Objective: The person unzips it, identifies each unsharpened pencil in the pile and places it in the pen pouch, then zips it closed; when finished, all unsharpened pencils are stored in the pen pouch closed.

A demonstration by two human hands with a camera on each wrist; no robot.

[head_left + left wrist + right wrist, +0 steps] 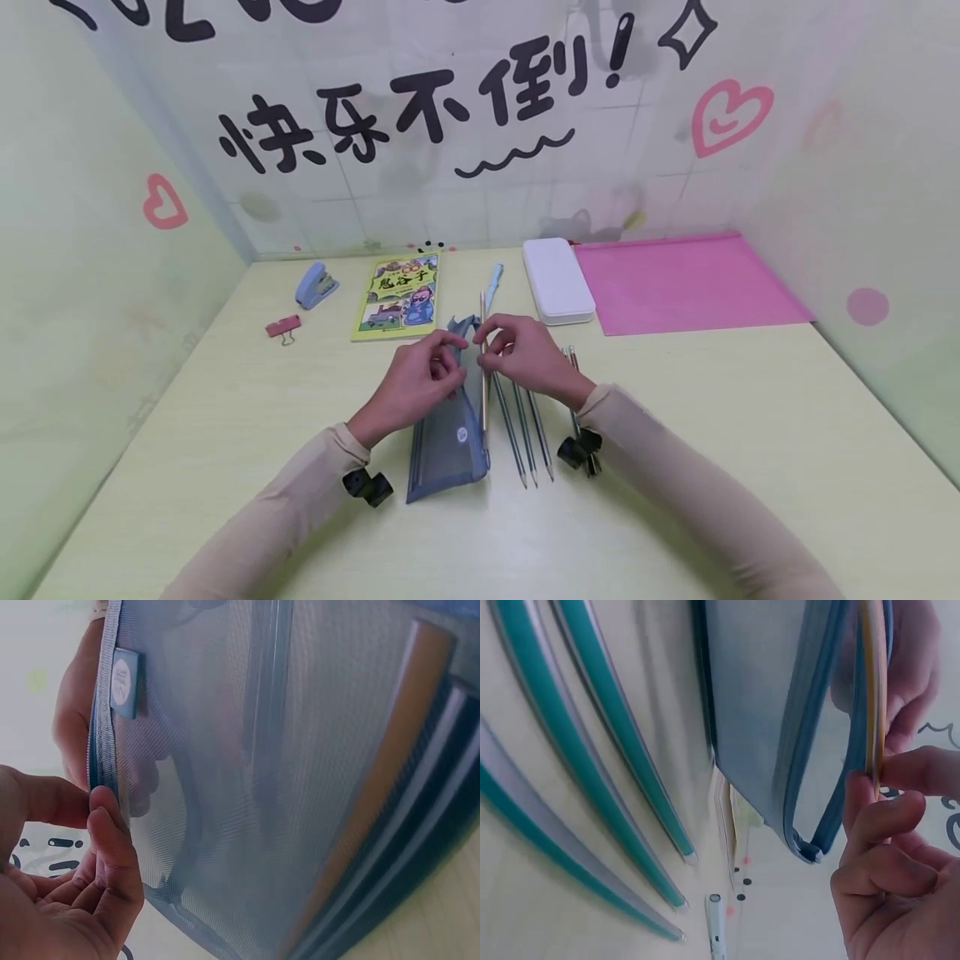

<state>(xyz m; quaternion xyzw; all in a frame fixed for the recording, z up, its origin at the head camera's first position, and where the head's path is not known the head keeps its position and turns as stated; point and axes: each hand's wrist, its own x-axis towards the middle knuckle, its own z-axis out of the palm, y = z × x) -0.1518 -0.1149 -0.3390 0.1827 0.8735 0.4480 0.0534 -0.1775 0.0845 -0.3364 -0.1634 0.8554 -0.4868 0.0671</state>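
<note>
A blue-grey mesh zip pouch stands partly upright in the middle of the table. My left hand pinches its open upper edge between thumb and forefinger. Through the mesh, a tan pencil and dark striped ones show inside. A yellowish pencil is pinched between the thumb and forefinger of my right hand, at the pouch's unzipped mouth. Right of the pouch lie 3 green striped pencils. More pencils lie partly hidden beneath my right wrist.
Behind the pouch are a comic-covered book, a light blue pen and a white case. A pink sheet covers the back right. At left are a blue stapler and a red binder clip.
</note>
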